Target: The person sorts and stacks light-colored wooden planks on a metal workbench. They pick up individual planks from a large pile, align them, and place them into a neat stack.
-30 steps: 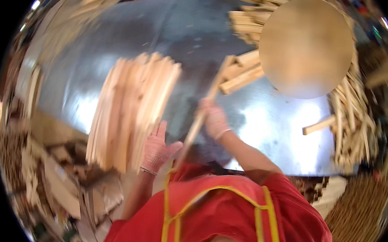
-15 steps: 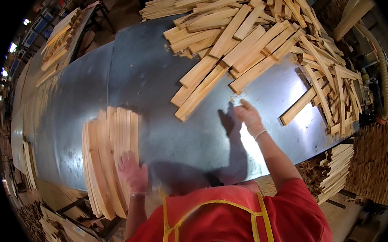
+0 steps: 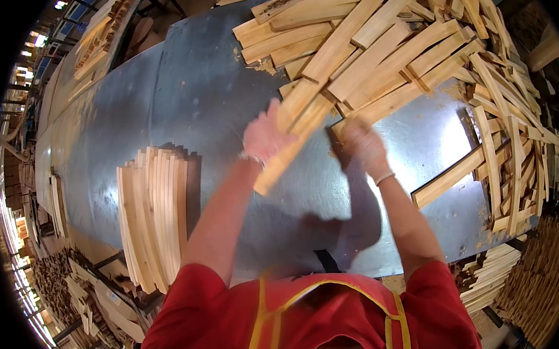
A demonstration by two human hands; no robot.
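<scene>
My left hand [image 3: 269, 136], in a pale glove, is closed around the near end of a wooden slat [image 3: 304, 101] at the front of a loose heap. Another slat [image 3: 272, 173] pokes out below that hand toward me. My right hand [image 3: 367, 148], also gloved, is at the near end of a further slat [image 3: 388, 104]; motion smears its fingers, so its grip is unclear. To the left, a neat row of slats [image 3: 150, 211] lies side by side, overhanging the near table edge, with neither hand on it.
The metal-topped table [image 3: 219, 105] spans the view, with sawdust near the heap. More slats [image 3: 514, 158] lie crisscrossed at the right. Stacked wood [image 3: 538, 270] stands below the table's right end. Another bench with slats [image 3: 97, 51] is at the far left.
My left hand has left the neat row and moved up and right to the heap's slats. My right hand has shifted slightly to the slat end. The view has shifted a little.
</scene>
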